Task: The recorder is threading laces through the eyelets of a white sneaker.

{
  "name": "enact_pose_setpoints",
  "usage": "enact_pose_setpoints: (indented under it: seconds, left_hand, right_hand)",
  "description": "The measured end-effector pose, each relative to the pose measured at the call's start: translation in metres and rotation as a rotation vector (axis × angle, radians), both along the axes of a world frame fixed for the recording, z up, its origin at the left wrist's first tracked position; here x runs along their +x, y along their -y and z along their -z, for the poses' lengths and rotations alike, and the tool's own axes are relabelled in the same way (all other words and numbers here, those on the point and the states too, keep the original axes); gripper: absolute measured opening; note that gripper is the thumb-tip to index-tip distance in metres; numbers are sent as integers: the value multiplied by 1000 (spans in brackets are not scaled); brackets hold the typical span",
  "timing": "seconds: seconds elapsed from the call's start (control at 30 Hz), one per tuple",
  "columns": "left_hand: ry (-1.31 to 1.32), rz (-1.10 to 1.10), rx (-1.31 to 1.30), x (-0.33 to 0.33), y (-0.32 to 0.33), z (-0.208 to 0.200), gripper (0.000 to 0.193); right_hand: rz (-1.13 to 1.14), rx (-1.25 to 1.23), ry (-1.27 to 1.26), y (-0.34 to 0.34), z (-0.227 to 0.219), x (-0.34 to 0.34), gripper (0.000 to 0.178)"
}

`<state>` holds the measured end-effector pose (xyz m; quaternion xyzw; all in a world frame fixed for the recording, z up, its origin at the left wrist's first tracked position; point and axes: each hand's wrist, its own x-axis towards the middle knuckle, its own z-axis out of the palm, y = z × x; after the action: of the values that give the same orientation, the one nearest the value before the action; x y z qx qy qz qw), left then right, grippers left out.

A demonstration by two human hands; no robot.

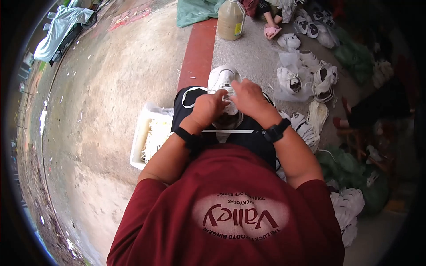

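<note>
Both hands, L [207, 108] & R [248, 98], pinched on white shoe [223, 82] lace; recommend even tension, lace kept flat thru eyelets.

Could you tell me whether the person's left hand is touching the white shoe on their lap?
Touching. The head view shows the left hand resting on the white shoe, its fingers meeting the laces beside the right hand.

Soft, even daylight fills the scene with only faint shadows and no glare, the centre stays fairly sharp, while the fisheye bends and darkens the rim into blurred black corners.
</note>
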<state>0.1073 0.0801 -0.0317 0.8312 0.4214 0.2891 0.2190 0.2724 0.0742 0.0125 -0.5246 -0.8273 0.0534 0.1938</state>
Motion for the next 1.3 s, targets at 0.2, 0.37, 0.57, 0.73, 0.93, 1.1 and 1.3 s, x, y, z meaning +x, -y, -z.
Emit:
enact_pose_setpoints:
  seconds: [0.2,0.37,0.57,0.73,0.93,1.1,1.3]
  left_hand:
    - [-484,59,146,-7,7,3,11]
    - [-407,34,135,-5,9,3,12]
    - [-414,17,86,-7,7,-4,7]
    - [-379,-8,16,-7,-3,16,15]
    - [-313,-128,-95,3,9,1,17]
    - [-509,-147,-100,19,7,-16,13]
    - [-504,-92,-170,16,-1,-18,13]
  right_hand:
    - [24,-40,55,3,42,-6,22]
    - [-183,-114,297,9,32,13,10]
    - [-315,-140,659,-13,17,-7,15]
    - [-381,-187,382,-24,22,1,19]
    - [-581,28,-509,25,-1,-16,3]
    - [-270,-56,-853,29,31,2,6]
    - [-144,-341,-1067,33,51,14,5]
